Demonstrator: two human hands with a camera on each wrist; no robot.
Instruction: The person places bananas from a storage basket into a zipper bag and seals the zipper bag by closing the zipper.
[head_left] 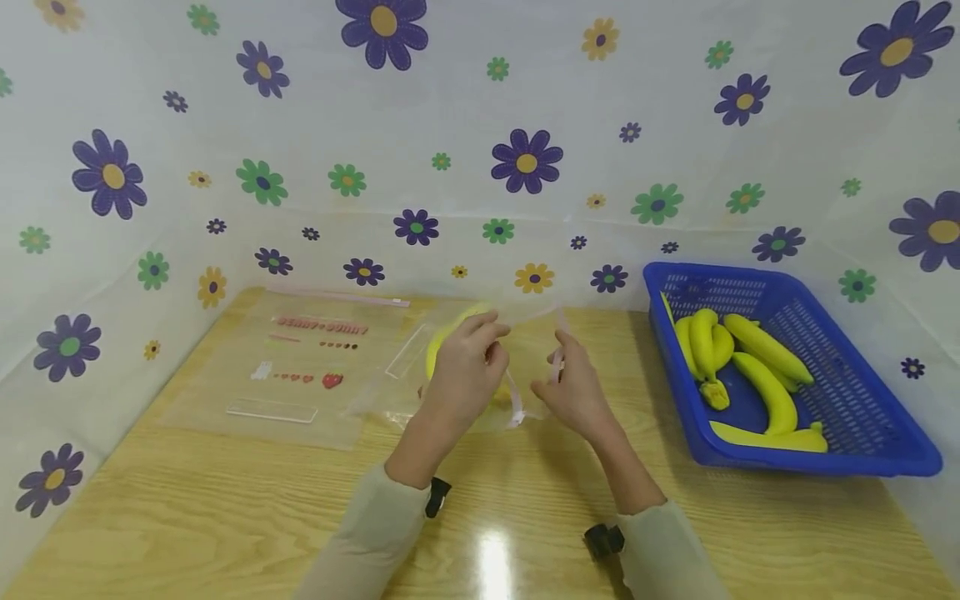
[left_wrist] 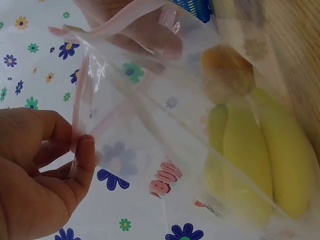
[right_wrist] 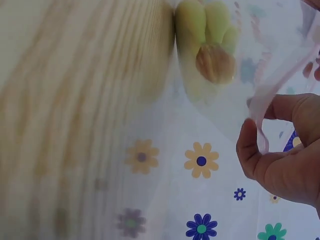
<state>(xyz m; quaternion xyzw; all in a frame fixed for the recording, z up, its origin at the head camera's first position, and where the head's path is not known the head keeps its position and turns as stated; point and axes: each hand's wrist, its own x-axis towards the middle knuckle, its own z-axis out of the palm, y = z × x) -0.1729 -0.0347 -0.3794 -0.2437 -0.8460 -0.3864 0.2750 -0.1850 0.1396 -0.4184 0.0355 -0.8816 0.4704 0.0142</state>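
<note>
A bunch of yellow bananas (left_wrist: 245,160) lies inside a clear zip bag (right_wrist: 225,107) with a pink zip edge, its stem end toward the bag's mouth. My left hand (head_left: 463,367) pinches that edge between thumb and fingers. On the opposite side of the mouth, my right hand (head_left: 576,390) also grips the pink strip, thumb and fingertips curled on it. Between the hands the mouth gapes apart. In the head view the left hand covers most of the bananas.
A second clear zip bag (head_left: 300,362), printed with red lettering and a strawberry, lies flat on the wooden table (head_left: 225,508) at left. To the right, a blue plastic basket (head_left: 817,464) holds several bananas (head_left: 772,392). Flowered white cloth (head_left: 450,100) stands around the table's back and sides.
</note>
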